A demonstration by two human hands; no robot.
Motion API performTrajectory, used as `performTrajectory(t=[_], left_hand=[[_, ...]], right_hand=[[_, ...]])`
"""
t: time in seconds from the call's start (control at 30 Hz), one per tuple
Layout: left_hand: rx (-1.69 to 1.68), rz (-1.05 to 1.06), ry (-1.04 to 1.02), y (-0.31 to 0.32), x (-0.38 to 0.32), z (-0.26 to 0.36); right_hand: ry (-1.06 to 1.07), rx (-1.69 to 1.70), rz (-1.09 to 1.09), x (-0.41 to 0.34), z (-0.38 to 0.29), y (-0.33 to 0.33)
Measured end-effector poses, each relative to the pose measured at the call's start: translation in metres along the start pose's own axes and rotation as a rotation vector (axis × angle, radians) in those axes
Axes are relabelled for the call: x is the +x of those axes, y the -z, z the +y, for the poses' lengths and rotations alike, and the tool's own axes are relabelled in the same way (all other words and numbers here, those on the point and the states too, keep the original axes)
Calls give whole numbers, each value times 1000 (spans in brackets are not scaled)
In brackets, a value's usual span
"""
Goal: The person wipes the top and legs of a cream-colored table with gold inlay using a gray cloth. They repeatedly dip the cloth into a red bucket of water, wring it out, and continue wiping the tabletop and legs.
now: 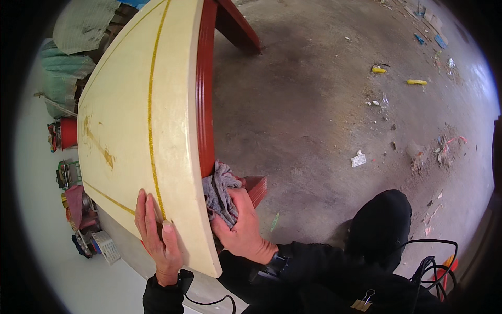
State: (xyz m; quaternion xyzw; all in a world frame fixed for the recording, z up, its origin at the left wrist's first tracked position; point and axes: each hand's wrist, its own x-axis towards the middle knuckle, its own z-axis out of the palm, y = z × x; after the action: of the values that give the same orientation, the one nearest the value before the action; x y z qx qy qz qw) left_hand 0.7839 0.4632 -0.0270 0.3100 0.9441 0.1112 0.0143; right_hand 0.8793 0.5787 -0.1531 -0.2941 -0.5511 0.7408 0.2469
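In front of me stands a table with a cream tabletop [117, 98] edged by a gold line. Beneath the top run a dark red apron [204, 98] and red legs; the far leg [239, 27] slants out onto the floor. My right hand [245, 231] grips a crumpled grey cloth [222, 192] and presses it against the apron's near end, by the near leg [257, 188]. Resting on the tabletop near its corner, my left hand [160, 235] holds nothing, its fingers apart. A brown smear [100, 145] marks the top's surface.
Litter dots the concrete floor [290, 117], with yellow pieces [416, 82] and a white tag [358, 159] among it. Beyond the table are a red bucket [69, 133], a white basket [106, 246] and covered goods [64, 66]. Black cable [427, 271] loops beside my leg.
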Motion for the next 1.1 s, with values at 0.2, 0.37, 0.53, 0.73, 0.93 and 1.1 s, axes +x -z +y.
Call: performTrajectory(t=[0.2, 0.37, 0.53, 0.73, 0.93, 1.1], left_hand=[[20, -3, -21, 0, 0, -2], [49, -22, -23, 1, 1, -4], [45, -31, -9, 3, 2, -5], [9, 4, 19, 1, 0, -10], [27, 9, -11, 2, -1, -9], [17, 18, -7, 1, 0, -5]], right_hand=[[-249, -34, -7, 37, 50, 7], [-462, -418, -465, 89, 120, 11], [-584, -660, -664, 125, 185, 0], [-429, -675, -614, 129, 231, 24], [-572, -592, -749, 132, 169, 22], [-656, 100, -905, 113, 73, 35]])
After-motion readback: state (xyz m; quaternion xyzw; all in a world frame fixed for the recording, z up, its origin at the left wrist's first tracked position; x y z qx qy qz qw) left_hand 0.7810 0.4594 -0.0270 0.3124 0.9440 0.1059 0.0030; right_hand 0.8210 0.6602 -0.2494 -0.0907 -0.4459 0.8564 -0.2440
